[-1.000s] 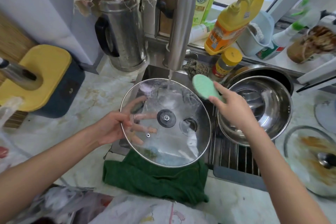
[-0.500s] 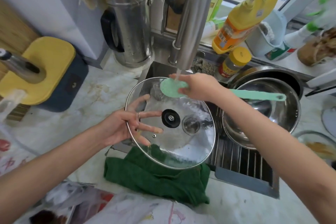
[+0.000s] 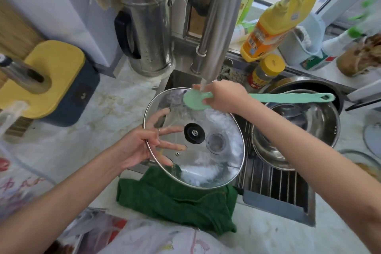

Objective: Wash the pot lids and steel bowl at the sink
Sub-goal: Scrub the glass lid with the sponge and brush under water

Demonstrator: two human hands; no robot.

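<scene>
A round glass pot lid point(image 3: 216, 161) with a steel rim and black centre knob tilts over the sink. My left hand point(image 3: 136, 146) carries it from below, fingers spread straight under the glass at its left edge. My right hand point(image 3: 224, 97) grips a mint-green long-handled brush point(image 3: 288, 98) near its head, at the lid's far edge under the running tap point(image 3: 218, 27). The steel bowl point(image 3: 309, 121) sits to the right on the rack. A second, greasy glass lid point(image 3: 362, 163) lies on the counter at far right, partly hidden by my right arm.
A green cloth point(image 3: 177, 198) hangs over the sink's front edge. A wire rack point(image 3: 274, 183) spans the sink's right half. Behind stand a steel kettle point(image 3: 148, 33), a yellow detergent bottle point(image 3: 274, 27) and a yellow-capped jar point(image 3: 266, 70). A yellow-topped box point(image 3: 51, 80) sits on the left counter.
My right hand swung the brush left from over the bowl to under the water stream at the lid's far edge. My left hand kept the lid in place.
</scene>
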